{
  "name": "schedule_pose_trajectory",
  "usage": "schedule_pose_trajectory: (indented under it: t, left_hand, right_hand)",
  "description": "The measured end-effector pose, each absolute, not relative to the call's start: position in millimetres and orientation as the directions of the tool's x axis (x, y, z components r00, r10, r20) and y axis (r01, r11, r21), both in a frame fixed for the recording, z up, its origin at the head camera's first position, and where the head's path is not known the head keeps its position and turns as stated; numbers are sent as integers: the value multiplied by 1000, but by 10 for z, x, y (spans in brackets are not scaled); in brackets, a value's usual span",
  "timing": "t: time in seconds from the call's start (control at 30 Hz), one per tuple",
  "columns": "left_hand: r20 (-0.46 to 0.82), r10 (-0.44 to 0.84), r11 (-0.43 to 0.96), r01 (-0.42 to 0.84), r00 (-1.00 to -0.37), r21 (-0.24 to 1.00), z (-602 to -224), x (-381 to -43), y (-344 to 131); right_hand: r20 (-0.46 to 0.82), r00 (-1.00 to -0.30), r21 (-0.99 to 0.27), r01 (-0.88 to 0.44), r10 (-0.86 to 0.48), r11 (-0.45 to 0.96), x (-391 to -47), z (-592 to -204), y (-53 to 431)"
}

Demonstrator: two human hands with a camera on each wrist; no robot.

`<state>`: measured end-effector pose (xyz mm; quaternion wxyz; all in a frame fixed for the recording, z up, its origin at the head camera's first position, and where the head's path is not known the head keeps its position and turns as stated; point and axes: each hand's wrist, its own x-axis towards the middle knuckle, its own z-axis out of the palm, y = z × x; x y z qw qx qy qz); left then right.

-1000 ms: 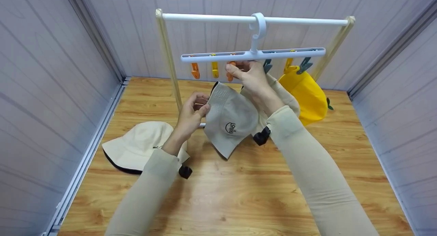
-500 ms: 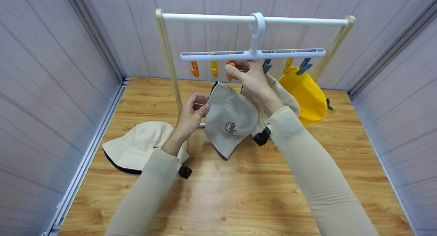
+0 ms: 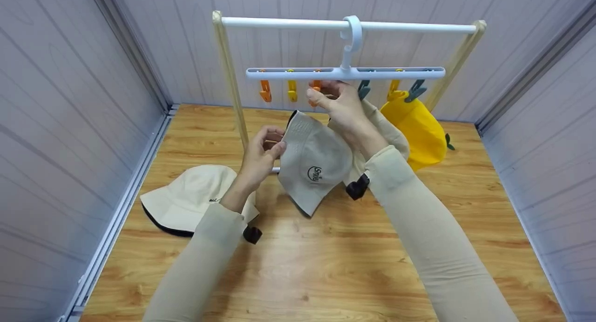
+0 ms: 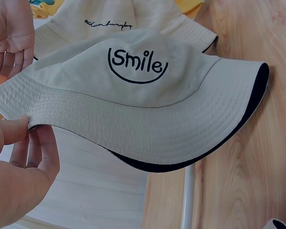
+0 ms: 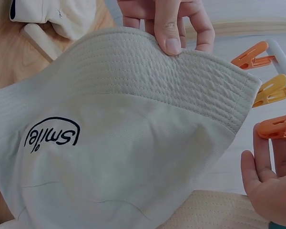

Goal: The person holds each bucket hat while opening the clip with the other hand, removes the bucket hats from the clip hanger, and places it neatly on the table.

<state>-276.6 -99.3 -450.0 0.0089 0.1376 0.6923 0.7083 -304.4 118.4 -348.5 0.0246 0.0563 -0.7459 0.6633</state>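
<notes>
My left hand [image 3: 259, 156] pinches the brim of a grey bucket hat [image 3: 319, 156] between thumb and fingers. The hat hangs on its side, its "Smile" print [image 4: 138, 64] showing and its lining dark. Higher up, my right hand [image 3: 347, 107] pinches an orange clothespin [image 5: 276, 126] under the white hanger [image 3: 298, 73]. In the right wrist view the brim's corner lies a little apart from this clothespin. Behind the right hand hangs a cream hat [image 3: 384, 126] below a dark green clothespin [image 3: 364, 89].
A yellow hat [image 3: 414, 131] hangs at the hanger's right end. Further left on the hanger are an orange clothespin [image 3: 265, 91] and a yellow clothespin [image 3: 292, 91]. Another cream bucket hat [image 3: 191, 196] lies on the wooden floor. The rack's white rod [image 3: 288, 23] carries the hanger.
The hanger's left end has risen slightly, so the bar looks more level, and its clothespins have moved up a little with it. Both hands and the grey bucket hat stay almost still.
</notes>
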Motion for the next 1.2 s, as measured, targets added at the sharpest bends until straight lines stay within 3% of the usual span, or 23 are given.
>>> schedule_pose_trajectory:
  t: [0.87, 1.2]
  left_hand:
    - [191, 184, -11, 193, -964, 981, -4485, -2738, -1029]
    - [200, 203, -70, 190, -958, 979, -4472, -2688, -1050]
  right_hand:
    - [119, -989, -965, -137, -91, 222, -2876, -3452, 1257]
    - [134, -985, -973, -151, -111, 172, -2761, -3431, 1421]
